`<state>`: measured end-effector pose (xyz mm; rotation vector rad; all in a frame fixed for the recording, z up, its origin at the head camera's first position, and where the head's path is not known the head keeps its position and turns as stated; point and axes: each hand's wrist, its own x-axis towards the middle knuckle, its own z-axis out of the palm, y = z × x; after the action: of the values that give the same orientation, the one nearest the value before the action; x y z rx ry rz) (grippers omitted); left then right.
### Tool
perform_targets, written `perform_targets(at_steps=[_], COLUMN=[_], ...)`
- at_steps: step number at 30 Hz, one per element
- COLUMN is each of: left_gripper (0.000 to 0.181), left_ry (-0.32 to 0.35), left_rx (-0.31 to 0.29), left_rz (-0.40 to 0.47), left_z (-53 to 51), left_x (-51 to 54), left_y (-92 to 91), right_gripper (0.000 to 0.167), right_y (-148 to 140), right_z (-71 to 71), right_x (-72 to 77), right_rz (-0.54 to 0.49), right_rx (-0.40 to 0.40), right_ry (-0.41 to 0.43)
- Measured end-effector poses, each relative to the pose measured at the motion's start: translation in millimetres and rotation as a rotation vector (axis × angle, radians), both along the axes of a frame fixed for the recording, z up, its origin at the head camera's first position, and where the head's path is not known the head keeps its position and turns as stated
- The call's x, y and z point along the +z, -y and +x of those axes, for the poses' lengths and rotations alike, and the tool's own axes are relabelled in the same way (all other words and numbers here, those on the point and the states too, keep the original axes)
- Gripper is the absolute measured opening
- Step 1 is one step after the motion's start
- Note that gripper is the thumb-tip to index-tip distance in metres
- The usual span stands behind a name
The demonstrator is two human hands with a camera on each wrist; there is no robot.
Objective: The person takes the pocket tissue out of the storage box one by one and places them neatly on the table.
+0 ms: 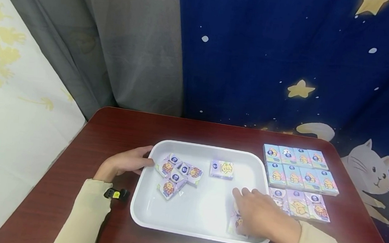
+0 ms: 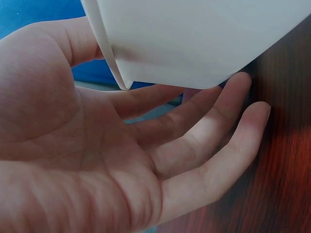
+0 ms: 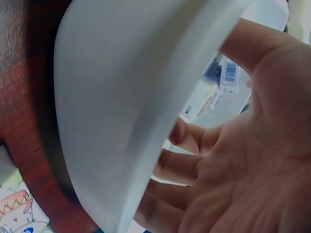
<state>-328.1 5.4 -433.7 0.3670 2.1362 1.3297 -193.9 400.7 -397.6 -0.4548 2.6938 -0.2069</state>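
Observation:
A white tray [image 1: 203, 233] stands on the table. At its left rim is my left hand [image 1: 127, 162]; in the left wrist view the thumb goes over the rim and the bent fingers [image 2: 194, 145] lie along the outer wall. Inside the tray's near right corner, my right hand [image 1: 259, 214] holds a purple tissue pack [image 1: 233, 223] between thumb and fingers, covering much of it. Three purple tissue packs [image 1: 172, 186] overlap at the tray's left side. Another purple pack [image 1: 222, 169] lies alone toward the back right. The right wrist view shows the right fingers [image 3: 180, 167] reaching past the rim.
Right of the tray, light blue tissue packs [image 1: 301, 177] are lined up in two rows. Purple packs [image 1: 298, 204] form a nearer row, partly behind the right hand. The dark red wooden table [image 1: 125, 125] meets grey and blue curtains [image 1: 240, 64] at the back.

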Motion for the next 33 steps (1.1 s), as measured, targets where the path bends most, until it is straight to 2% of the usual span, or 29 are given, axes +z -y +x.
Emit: perform_targets(at_steps=[4,6,10,13,16,21,26,28,33], left_gripper=[0.062,0.063,0.063,0.063,0.064,0.064,0.063,0.063,0.063], left_ry=[-0.004,-0.005,-0.001,0.003,0.002,-0.002,-0.001,-0.002,0.0], left_rx=[0.005,0.007,0.006,0.004,0.003,0.01,0.008,0.004,0.005], left_rz=[-0.007,-0.011,-0.011,-0.005,-0.005,-0.015,-0.016,-0.013,-0.003], left_z=[0.6,1.0,1.6,1.6,1.4,1.2,1.4,1.1,0.6], left_x=[0.3,0.4,0.5,0.2,-0.3,0.0,0.7,0.7,0.3], left_y=[-0.2,-0.1,0.3,0.6,0.9,0.2,-0.9,-0.9,-0.6], right_gripper=[0.095,0.086,0.058,0.053,0.05,0.043,0.035,0.033,0.033], right_y=[0,-1,-6,-11,-16,-24,-34,-39,-52], right_z=[3.8,5.1,5.1,3.7,0.9,-7.6,-15.1,-16.6,-17.8], right_x=[-1.0,-0.9,-0.7,-0.2,2.8,14.2,24.2,27.1,32.6], right_rz=[-0.047,-0.092,-0.22,-0.317,-0.384,-0.474,-0.577,-0.606,-0.626], right_rx=[0.0,0.005,0.076,0.143,0.17,0.156,0.106,0.08,0.018], right_ry=[0.007,0.017,0.022,0.042,0.089,0.204,0.316,0.335,0.321])
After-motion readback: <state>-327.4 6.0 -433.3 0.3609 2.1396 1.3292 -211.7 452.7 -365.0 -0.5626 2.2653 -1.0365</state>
